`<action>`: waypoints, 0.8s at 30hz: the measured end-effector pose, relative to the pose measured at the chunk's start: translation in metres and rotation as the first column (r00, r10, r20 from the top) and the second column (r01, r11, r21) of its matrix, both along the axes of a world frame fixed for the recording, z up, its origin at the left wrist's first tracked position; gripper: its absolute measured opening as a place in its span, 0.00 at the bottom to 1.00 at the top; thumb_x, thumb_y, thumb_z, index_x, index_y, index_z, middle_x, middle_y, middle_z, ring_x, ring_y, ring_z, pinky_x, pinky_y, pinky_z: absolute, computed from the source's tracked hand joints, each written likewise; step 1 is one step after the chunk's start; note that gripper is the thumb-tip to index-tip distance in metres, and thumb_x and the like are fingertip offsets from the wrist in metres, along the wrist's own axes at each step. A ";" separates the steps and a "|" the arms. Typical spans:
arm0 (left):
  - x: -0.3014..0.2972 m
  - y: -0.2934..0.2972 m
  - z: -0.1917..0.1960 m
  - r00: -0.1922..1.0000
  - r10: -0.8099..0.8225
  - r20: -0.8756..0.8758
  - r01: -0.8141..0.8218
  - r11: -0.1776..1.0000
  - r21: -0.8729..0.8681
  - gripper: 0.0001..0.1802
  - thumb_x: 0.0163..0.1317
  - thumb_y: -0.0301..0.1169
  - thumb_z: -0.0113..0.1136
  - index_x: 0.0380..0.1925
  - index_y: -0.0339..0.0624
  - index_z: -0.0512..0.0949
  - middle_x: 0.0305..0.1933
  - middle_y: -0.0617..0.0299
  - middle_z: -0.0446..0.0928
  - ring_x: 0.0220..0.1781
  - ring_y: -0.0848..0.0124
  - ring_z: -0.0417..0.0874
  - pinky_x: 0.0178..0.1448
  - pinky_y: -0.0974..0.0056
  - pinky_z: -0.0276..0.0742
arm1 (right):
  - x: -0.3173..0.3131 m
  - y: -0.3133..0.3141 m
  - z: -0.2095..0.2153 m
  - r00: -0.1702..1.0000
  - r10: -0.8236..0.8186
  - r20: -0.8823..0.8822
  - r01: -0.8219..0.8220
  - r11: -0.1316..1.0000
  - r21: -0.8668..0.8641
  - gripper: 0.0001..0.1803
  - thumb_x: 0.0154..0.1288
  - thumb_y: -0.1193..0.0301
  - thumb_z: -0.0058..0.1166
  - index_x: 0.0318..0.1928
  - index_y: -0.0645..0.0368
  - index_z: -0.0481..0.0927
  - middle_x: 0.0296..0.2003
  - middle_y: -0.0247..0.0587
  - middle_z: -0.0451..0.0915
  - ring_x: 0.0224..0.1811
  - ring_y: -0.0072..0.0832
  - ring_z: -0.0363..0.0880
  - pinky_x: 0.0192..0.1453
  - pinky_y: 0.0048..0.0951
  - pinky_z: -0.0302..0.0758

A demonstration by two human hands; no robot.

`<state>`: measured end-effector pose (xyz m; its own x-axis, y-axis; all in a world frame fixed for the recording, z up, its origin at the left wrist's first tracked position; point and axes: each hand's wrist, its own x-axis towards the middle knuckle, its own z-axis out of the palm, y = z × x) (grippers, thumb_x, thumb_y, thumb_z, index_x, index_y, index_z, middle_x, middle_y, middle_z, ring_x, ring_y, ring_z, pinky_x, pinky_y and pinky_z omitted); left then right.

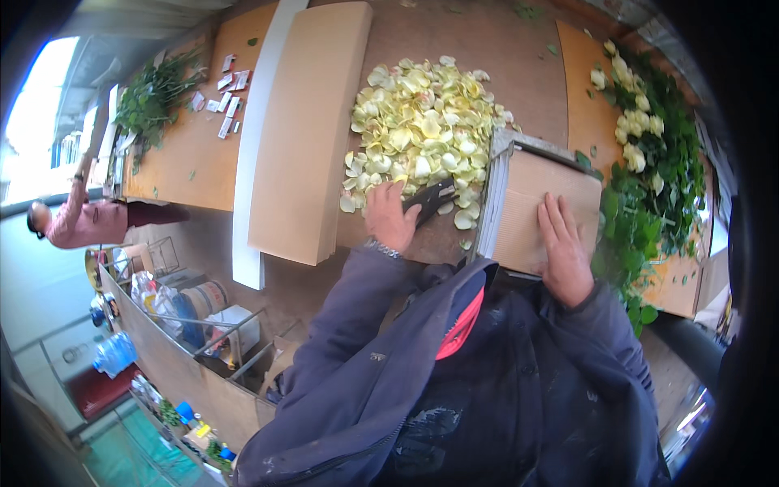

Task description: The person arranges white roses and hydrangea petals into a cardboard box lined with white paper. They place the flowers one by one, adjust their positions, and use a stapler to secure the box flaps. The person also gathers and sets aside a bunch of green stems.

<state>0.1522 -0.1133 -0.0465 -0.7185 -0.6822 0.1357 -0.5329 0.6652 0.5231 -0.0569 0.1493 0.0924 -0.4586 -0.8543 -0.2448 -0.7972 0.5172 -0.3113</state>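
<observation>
My left hand [389,217], with a metal-banded watch [383,248] at its wrist, is closed around the near end of a black stapler [430,200]. The stapler's far end points into a heap of pale yellow rose petals [422,122]. My right hand [565,256] lies flat, fingers stretched, on a sheet of corrugated cardboard [523,203]. That sheet sits in a grey metal frame [490,199] just in front of me, its left side and far edge showing.
Tall stacked cardboard sheets [304,130] stand left of the petals, beside a white board [258,146]. Cream roses [637,122] with leafy stems lie on the right. Small boxes [227,101] and cut greenery [154,97] occupy the left table. A person [89,219] stands far left.
</observation>
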 end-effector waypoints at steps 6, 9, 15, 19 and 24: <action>0.025 0.015 -0.027 0.960 -0.056 0.276 0.050 0.998 0.028 0.42 0.52 0.43 0.80 0.65 0.38 0.74 0.63 0.50 0.76 0.65 0.50 0.74 0.65 0.48 0.75 | 0.002 -0.002 0.006 1.000 0.000 -0.006 0.000 0.999 0.035 0.48 0.52 0.88 0.51 0.79 0.64 0.61 0.84 0.47 0.52 0.87 0.52 0.45 0.79 0.75 0.56; 0.014 0.017 -0.028 0.937 -0.062 0.343 0.084 0.995 -0.048 0.43 0.51 0.43 0.82 0.65 0.40 0.74 0.60 0.51 0.76 0.62 0.52 0.75 0.62 0.49 0.75 | 0.002 -0.002 0.005 1.000 -0.009 -0.008 0.009 0.999 0.041 0.49 0.52 0.88 0.51 0.79 0.63 0.61 0.84 0.46 0.52 0.87 0.51 0.44 0.79 0.74 0.55; -0.011 0.009 -0.017 0.854 -0.144 0.501 0.180 0.983 -0.024 0.35 0.48 0.44 0.83 0.53 0.43 0.77 0.52 0.55 0.76 0.56 0.54 0.78 0.58 0.49 0.74 | 0.003 -0.001 0.002 0.999 -0.011 -0.048 0.013 0.999 0.033 0.49 0.52 0.88 0.50 0.79 0.62 0.61 0.84 0.45 0.52 0.88 0.50 0.44 0.80 0.75 0.55; -0.014 0.012 -0.027 0.820 -0.227 0.525 0.304 0.951 -0.064 0.29 0.47 0.43 0.81 0.46 0.46 0.78 0.47 0.58 0.77 0.54 0.55 0.78 0.53 0.49 0.73 | 0.003 0.000 0.002 0.999 -0.022 -0.035 0.023 0.999 0.024 0.48 0.52 0.88 0.50 0.79 0.62 0.61 0.84 0.45 0.52 0.88 0.50 0.44 0.79 0.75 0.55; -0.007 0.025 -0.034 0.898 -0.264 0.352 0.295 0.955 -0.038 0.23 0.51 0.37 0.78 0.48 0.49 0.84 0.44 0.56 0.77 0.50 0.54 0.78 0.51 0.48 0.72 | 0.002 0.001 0.000 0.998 -0.016 -0.062 0.017 1.000 0.014 0.47 0.53 0.87 0.53 0.79 0.63 0.62 0.84 0.46 0.52 0.88 0.50 0.44 0.79 0.75 0.56</action>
